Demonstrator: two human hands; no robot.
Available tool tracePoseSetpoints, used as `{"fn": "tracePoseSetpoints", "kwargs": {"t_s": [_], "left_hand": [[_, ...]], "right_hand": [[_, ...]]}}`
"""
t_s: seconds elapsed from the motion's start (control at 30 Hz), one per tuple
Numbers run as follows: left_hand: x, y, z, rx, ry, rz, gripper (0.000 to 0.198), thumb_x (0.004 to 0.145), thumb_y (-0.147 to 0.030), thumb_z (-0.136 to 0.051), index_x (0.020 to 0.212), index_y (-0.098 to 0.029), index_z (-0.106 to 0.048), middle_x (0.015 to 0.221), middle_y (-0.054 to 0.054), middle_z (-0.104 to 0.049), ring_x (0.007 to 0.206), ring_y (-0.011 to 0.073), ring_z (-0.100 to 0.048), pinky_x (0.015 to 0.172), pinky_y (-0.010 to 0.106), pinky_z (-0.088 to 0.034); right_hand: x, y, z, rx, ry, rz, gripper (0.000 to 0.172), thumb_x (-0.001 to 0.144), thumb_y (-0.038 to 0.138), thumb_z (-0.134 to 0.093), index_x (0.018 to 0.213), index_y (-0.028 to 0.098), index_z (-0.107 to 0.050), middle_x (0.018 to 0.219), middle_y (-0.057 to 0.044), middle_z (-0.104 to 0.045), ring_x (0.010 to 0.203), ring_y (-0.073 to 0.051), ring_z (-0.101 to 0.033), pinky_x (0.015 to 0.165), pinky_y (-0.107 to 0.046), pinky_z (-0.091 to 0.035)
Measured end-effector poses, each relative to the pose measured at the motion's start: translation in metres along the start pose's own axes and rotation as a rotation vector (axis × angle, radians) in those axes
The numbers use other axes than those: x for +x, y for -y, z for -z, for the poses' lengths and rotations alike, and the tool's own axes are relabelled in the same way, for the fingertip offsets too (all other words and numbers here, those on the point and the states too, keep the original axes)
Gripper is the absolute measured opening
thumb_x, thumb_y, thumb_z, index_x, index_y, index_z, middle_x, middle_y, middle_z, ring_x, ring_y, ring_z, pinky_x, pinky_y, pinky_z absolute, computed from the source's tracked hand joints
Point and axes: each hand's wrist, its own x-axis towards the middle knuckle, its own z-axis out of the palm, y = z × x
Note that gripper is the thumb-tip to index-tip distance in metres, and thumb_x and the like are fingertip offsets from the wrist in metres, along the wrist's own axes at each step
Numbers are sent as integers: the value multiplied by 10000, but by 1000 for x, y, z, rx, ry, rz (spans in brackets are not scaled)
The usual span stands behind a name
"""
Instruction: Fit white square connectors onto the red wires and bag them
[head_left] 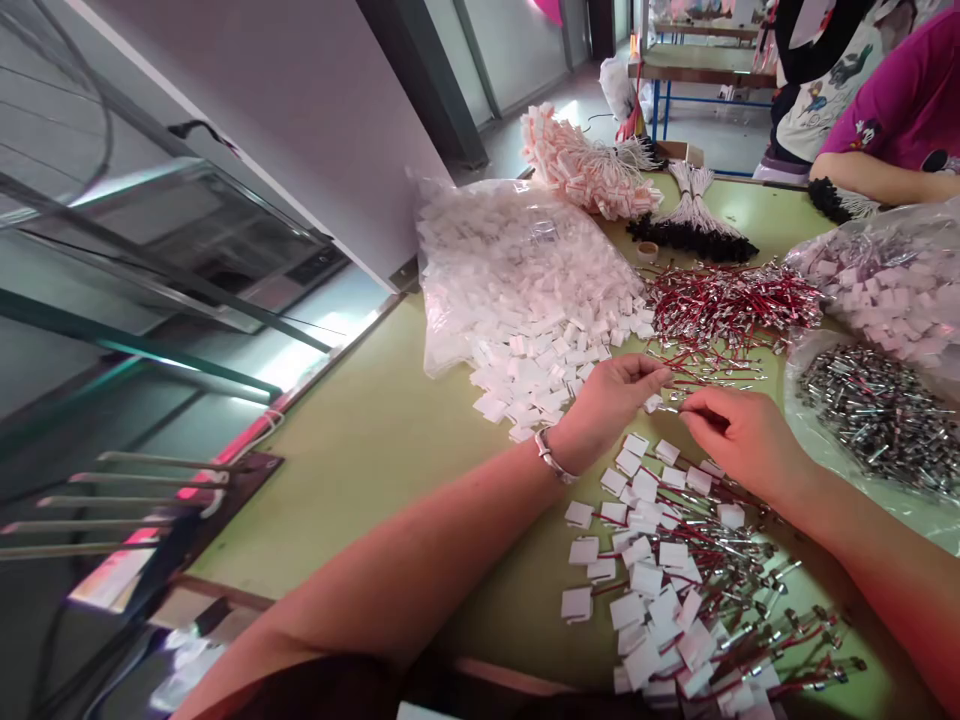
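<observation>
My left hand reaches across the green table, fingers pinched on a small white square housing at the fingertips. My right hand is closed on a thin red wire with a metal end, its tip meeting the left fingertips. Just beyond them lies a heap of loose red wires. Below the hands spreads a pile of finished pieces, white squares with red wires attached. A bracelet circles my left wrist.
A torn plastic bag spills white housings at the table's middle. On the right sit bags of metal parts and pale pieces. Bundles of pink-ended and black-ended wires lie farther back. Another person's arm rests at the far right.
</observation>
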Motion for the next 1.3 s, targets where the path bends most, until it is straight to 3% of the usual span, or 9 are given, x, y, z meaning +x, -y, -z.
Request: {"fn": "tracePoseSetpoints", "kwargs": {"t_s": [0.2,0.33,0.5,0.6,0.73,0.9,1.1,1.3], "left_hand": [[0,-1,-2,109,-2,-84,91,794,-234,-623,739,-162,-635,690,-13,-608,606,79,-496,576,219,-416],[1,6,-6,198,-37,-144,83,816,-221,-588,778,-166,-637,716,0,-628,621,86,-510,578,214,-431],[-3,9,-9,199,26,-218,259,927,-210,-401,1055,-166,-623,824,37,-635,606,86,-506,563,217,-450],[-6,7,-9,357,62,-350,325,922,-181,-383,1179,-171,-581,872,45,-639,708,116,-563,677,257,-495],[-7,10,-9,568,10,-530,422,859,-62,-348,1182,-185,-591,923,49,-648,867,148,-599,839,315,-497],[-8,9,-10,521,74,-494,458,858,-43,-334,1251,-150,-543,1014,76,-655,902,145,-606,873,309,-495],[-8,4,-7,403,98,-416,533,882,-83,-366,1408,-164,-386,983,69,-631,818,138,-571,788,282,-507],[-6,4,-5,370,165,-358,596,903,-136,-377,1485,-208,-268,1011,78,-624,772,147,-557,705,276,-513]], "right_hand": [[1,-1,1,25,33,-98,141,825,213,-520,733,196,-626,577,24,-611,501,-102,-495,533,-249,-351],[-1,3,-4,-131,37,-101,131,799,173,-500,704,188,-587,566,6,-599,492,-113,-476,525,-265,-302],[-2,10,-14,-289,23,-26,187,843,181,-441,688,178,-545,561,-24,-573,475,-123,-437,510,-291,-225],[-2,11,-15,-336,6,-26,193,849,189,-439,683,183,-538,530,-19,-550,447,-120,-408,501,-297,-195],[-3,11,-14,-368,7,-44,173,830,187,-465,674,190,-539,520,-18,-551,440,-121,-406,498,-301,-179],[-1,10,-14,-343,34,-43,140,834,200,-482,717,181,-557,579,-41,-599,461,-135,-451,501,-301,-200],[1,3,-9,-67,65,-41,163,877,211,-483,736,189,-560,696,-46,-657,585,-145,-542,564,-278,-336],[0,-2,-7,-153,161,40,190,886,212,-438,728,185,-541,692,-66,-646,591,-155,-532,560,-288,-315]]}}
